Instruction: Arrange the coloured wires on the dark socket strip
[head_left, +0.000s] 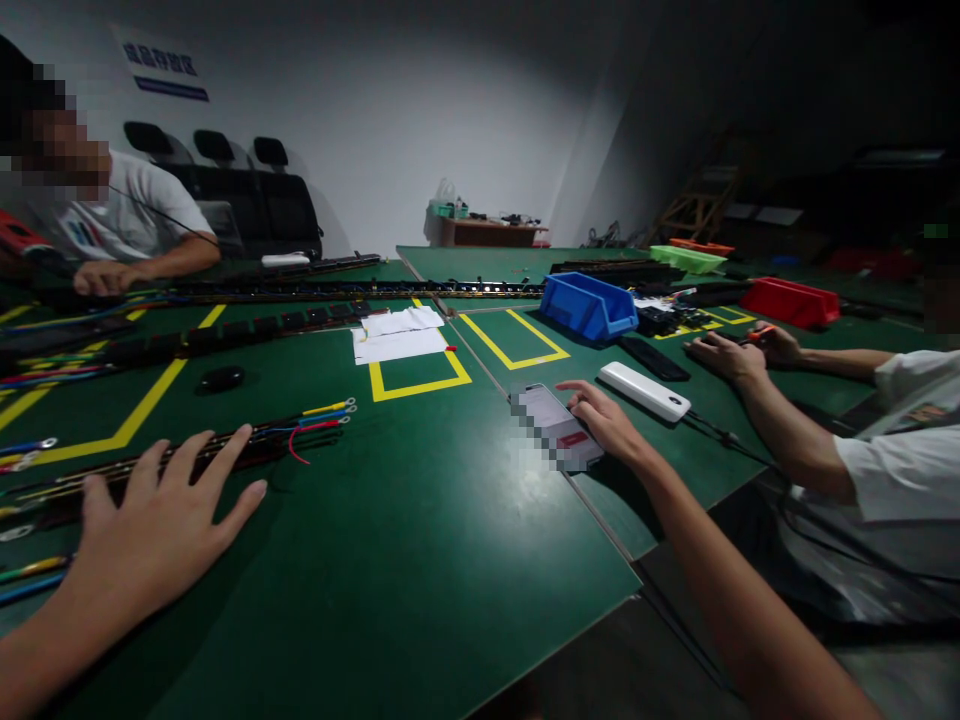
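My left hand point(161, 510) is spread palm down over a bundle of dark strips and wires point(225, 440); its fingertips rest on or just above the bundle. Yellow, blue and red leads with ring terminals point(346, 410) stick out from the bundle's right end. My right hand point(604, 420) is at the right edge of a smartphone point(551, 420) lying on the table, screen up. Its index finger stretches out above the phone's upper corner, while the other fingers are bent and partly hidden. Part of the phone's screen is pixelated.
On the green table point(420, 560) are a white power bank point(645, 390) with a cable, a blue bin point(589, 307), white papers point(399, 335), a black mouse point(221, 379) and long wired strips point(337, 290). Co-workers sit at left point(150, 210) and right point(885, 420), hands on the table.
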